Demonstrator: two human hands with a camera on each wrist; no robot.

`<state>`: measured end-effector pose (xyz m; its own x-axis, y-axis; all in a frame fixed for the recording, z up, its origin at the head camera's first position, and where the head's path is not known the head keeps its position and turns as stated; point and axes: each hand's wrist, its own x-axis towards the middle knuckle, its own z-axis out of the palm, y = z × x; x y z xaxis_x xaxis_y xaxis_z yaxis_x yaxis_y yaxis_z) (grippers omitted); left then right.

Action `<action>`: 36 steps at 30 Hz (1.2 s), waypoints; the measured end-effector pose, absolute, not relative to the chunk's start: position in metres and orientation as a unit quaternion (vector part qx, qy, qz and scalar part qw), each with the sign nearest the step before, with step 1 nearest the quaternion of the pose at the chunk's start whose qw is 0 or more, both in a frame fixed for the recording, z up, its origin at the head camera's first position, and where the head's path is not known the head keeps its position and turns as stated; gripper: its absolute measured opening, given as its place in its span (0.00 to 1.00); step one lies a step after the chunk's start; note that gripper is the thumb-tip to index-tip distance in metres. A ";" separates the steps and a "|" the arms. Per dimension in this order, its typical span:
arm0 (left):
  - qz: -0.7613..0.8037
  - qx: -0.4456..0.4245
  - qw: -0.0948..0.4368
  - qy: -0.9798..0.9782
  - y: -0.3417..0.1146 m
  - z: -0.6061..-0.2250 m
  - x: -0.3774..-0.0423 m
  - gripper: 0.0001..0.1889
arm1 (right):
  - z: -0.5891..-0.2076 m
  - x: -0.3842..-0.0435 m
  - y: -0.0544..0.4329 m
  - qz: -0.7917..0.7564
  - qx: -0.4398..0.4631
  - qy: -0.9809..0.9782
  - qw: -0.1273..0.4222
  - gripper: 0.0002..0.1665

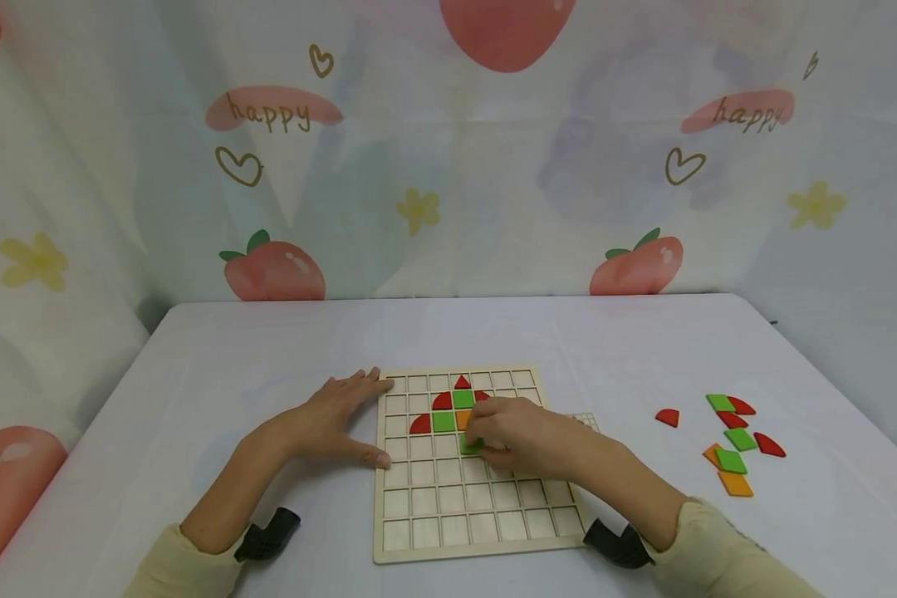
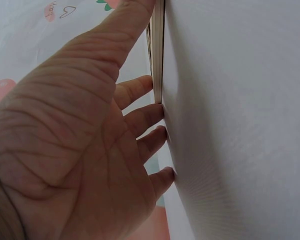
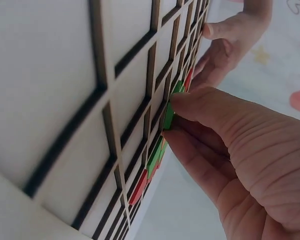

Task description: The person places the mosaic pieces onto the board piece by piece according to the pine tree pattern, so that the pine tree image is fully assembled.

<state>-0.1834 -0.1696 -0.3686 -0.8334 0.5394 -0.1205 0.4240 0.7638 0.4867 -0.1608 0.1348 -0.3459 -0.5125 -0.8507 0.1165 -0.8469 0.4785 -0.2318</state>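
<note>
A wooden grid board (image 1: 419,555) lies on the white table. My right hand (image 1: 519,432) is over its middle and pinches a green square tile (image 3: 169,116) between thumb and fingers, right at the grid cells. Above it on the board sit a red triangle tile (image 1: 462,383), green square tiles (image 1: 444,422), an orange tile (image 1: 463,419) and several red quarter-round tiles (image 1: 421,425), some partly hidden by the hand. My left hand (image 1: 336,419) has its fingers spread, with thumb and fingertips touching the board's left edge.
Loose tiles lie on the table to the right: green (image 1: 731,462), orange (image 1: 736,484) and red ones (image 1: 769,445), some overlapping. A single red quarter-round tile (image 1: 668,417) lies nearer the board. A small gridded piece (image 1: 587,420) shows behind my right wrist. A printed curtain (image 1: 493,208) hangs behind the table.
</note>
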 end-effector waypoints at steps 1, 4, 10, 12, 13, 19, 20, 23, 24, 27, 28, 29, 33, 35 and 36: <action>0.225 0.260 0.127 0.930 -0.170 -0.369 -0.183 0.57 | -0.346 -0.161 0.135 -0.130 -0.494 0.860 0.005 0.08; 0.223 0.260 0.125 0.931 -0.169 -0.368 -0.183 0.57 | -0.347 -0.161 0.134 -0.132 -0.497 0.858 -0.002 0.08; 0.224 0.257 0.126 0.932 -0.169 -0.369 -0.182 0.56 | -0.350 -0.161 0.134 -0.133 -0.501 0.855 -0.007 0.07; 0.226 0.257 0.126 0.931 -0.169 -0.369 -0.182 0.56 | -0.350 -0.161 0.135 -0.136 -0.501 0.855 -0.010 0.07; 0.226 0.257 0.126 0.931 -0.169 -0.369 -0.182 0.56 | -0.351 -0.160 0.136 -0.137 -0.500 0.855 -0.012 0.07; 0.223 0.256 0.123 0.932 -0.169 -0.370 -0.182 0.57 | -0.353 -0.158 0.148 -0.153 -0.498 0.853 -0.031 0.06; 0.223 0.257 0.123 0.932 -0.169 -0.370 -0.182 0.57 | -0.353 -0.158 0.151 -0.156 -0.496 0.854 -0.031 0.06; 0.223 0.256 0.123 0.932 -0.169 -0.369 -0.182 0.57 | -0.352 -0.156 0.159 -0.167 -0.481 0.860 -0.023 0.07; 0.222 0.256 0.123 0.933 -0.169 -0.369 -0.182 0.56 | -0.352 -0.156 0.162 -0.168 -0.475 0.863 -0.021 0.07; 0.220 0.255 0.122 0.934 -0.170 -0.369 -0.181 0.57 | -0.350 -0.155 0.171 -0.166 -0.454 0.875 -0.013 0.07; 0.219 0.255 0.121 0.934 -0.170 -0.370 -0.181 0.57 | -0.349 -0.154 0.173 -0.163 -0.445 0.880 -0.010 0.08; 0.219 0.254 0.121 0.934 -0.170 -0.370 -0.181 0.57 | -0.348 -0.153 0.176 -0.160 -0.437 0.885 -0.008 0.08; 0.220 0.255 0.122 0.934 -0.169 -0.370 -0.182 0.57 | -0.344 -0.150 0.188 -0.155 -0.403 0.902 -0.003 0.10; 0.220 0.257 0.123 0.933 -0.169 -0.370 -0.182 0.57 | -0.343 -0.149 0.195 -0.160 -0.388 0.908 -0.004 0.10; 0.219 0.259 0.123 0.933 -0.169 -0.370 -0.183 0.57 | -0.343 -0.148 0.198 -0.163 -0.383 0.909 -0.007 0.09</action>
